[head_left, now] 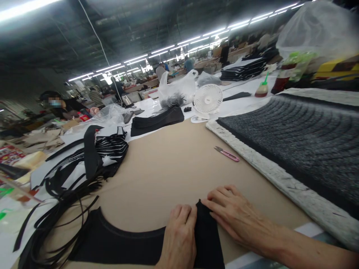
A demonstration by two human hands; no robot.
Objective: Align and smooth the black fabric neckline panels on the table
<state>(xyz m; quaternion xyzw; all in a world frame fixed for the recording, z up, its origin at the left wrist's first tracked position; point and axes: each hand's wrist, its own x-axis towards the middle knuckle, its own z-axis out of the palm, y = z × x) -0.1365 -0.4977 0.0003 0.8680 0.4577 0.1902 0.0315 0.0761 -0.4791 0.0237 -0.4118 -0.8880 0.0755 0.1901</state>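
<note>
A black fabric piece (131, 244) with a curved cut-out edge lies flat on the tan board (157, 160) in front of me. My left hand (179, 233) presses down on it right of the curve, fingers together and bent. Beside it, my right hand (231, 211) has its fingertips closed at the upper right corner of the same piece. What the thumbs do underneath is partly hidden. Farther up the board are pink-handled thread snips (227, 153), apart from both hands.
Loose black strips (53, 228) coil at the left near a pile of striped cut pieces (110, 147). A dark grey textile panel (294, 134) on a pale slab fills the right. At the back stand a white fan (208, 100), folded black fabric (157, 121) and a small oil bottle (261, 89).
</note>
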